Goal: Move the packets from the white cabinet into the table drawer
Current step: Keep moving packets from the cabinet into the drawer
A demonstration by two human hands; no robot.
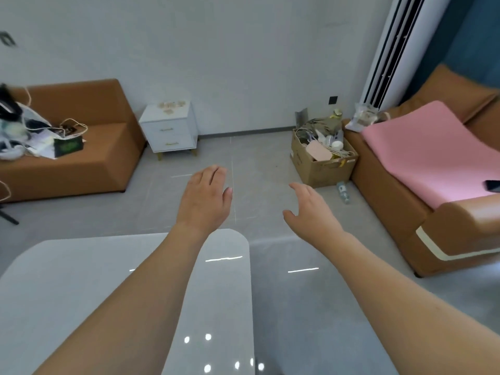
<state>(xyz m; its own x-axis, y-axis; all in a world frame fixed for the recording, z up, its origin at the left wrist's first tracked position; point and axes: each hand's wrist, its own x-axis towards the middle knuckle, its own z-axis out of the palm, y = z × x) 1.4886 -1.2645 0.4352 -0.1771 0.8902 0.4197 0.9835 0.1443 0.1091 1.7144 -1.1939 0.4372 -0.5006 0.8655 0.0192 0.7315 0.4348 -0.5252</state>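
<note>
So there's one white cabinet (169,127) against the far wall, two drawers in it, both pushed in, each with a gold handle. The packets (171,106) are sitting on top of it: a loose cluster of small tan ones. Too blurry and far off to count properly, I'd say a handful. The cabinet stands just beside one brown sofa (73,147) on the left, which has a heap of bags and cords on its seat.

One glossy white tabletop (81,288) fills the lower left, rounded corner, ceiling lights reflecting in it. Can't see its drawer from this angle.

Two bare arms reach forward. The left hand (206,197) is held out palm down past the far edge of the tabletop, fingers straight and together, holding nothing. The right hand (311,208) is out over the floor, turned a bit on its side, fingers relaxed and slightly spread, thumb sticking out to the left, also holding nothing. Both hover in the air well short of the cabinet.

Other stuff: one cardboard box (322,161) stuffed with odds and ends, one plastic bottle (343,191) lying on the floor next to it, a second brown sofa (443,226) on the right with one pink cushion (430,155).
</note>
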